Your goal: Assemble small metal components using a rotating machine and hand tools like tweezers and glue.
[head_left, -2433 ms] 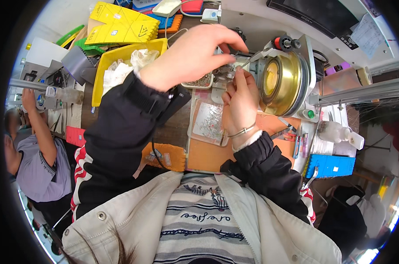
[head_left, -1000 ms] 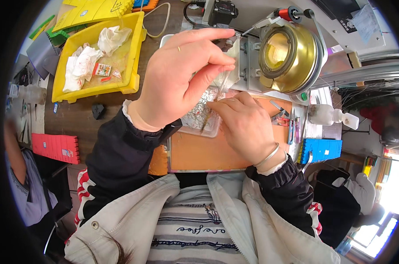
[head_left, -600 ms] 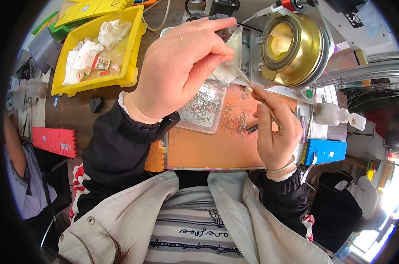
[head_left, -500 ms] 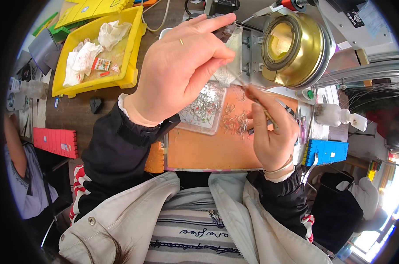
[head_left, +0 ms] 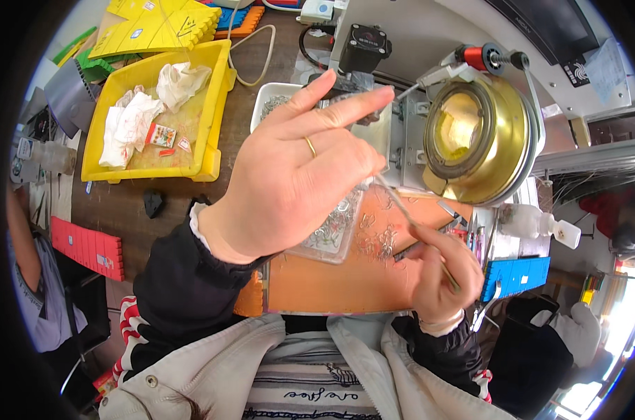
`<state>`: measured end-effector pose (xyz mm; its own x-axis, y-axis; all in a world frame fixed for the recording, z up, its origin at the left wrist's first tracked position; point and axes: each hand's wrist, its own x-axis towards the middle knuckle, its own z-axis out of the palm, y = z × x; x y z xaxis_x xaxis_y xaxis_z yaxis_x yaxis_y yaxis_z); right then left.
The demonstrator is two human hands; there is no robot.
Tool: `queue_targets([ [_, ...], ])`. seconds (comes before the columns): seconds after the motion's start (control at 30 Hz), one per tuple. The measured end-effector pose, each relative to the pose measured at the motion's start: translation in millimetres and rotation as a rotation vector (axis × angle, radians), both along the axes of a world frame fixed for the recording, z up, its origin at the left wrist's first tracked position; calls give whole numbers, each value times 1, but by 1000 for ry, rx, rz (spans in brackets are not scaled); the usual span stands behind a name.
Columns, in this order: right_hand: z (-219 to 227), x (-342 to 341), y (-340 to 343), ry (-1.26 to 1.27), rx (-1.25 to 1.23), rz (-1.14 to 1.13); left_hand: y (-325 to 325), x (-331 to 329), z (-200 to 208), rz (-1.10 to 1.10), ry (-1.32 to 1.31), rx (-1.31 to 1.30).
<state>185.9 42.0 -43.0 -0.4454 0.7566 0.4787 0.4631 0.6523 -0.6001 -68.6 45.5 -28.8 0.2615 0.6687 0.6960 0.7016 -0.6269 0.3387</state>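
My left hand [head_left: 293, 185] hovers over the work board, thumb and forefinger pinched together and the other fingers stretched out. What is in the pinch is too small or hidden to make out. Lower right, my right hand [head_left: 447, 269] is closed round a thin stick-like tool [head_left: 403, 208], whose far tip reaches close to the left fingertips. Under the left hand lies a clear shallow tray [head_left: 335, 245] of small silvery wire-like pieces, partly hidden. More such loose pieces [head_left: 380, 238] are on the orange board [head_left: 331, 287], between the tray and my right hand.
A yellow bin [head_left: 223, 112] with white cloths stands at the left. At the far right are a brass-coloured round housing [head_left: 499, 140] and a clear bottle [head_left: 524, 220]. Blue [head_left: 517, 278] and red [head_left: 86, 246] notched boards flank the bench. Another person's arm [head_left: 25, 241] shows far left.
The whole view has tilted up, so the bench sits lower in the picture. My left pinch has come a little nearer to me, and my right hand has also drawn slightly nearer with the tool.
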Motion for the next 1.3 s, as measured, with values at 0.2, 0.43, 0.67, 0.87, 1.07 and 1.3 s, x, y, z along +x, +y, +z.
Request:
queue_targets([
  [0.2, -2, 22, 1, 218, 205, 86, 0, 0, 1, 18, -19, -20],
  [0.43, -3, 8, 12, 223, 205, 166, 1, 0, 1, 29, -20, -25],
  [0.67, 2, 7, 7, 163, 115, 82, -2, 0, 2, 32, -37, -29],
  [0.87, -1, -20, 2, -232, -113, -2, 3, 6, 3, -10, -23, -33],
  [1.07, -6, 46, 20, -327, 125, -79, -1, 6, 9, 87, 66, -78],
  [1.3, -19, 102, 54, -535, 13, -450, -1, 11, 10, 110, 93, -112],
])
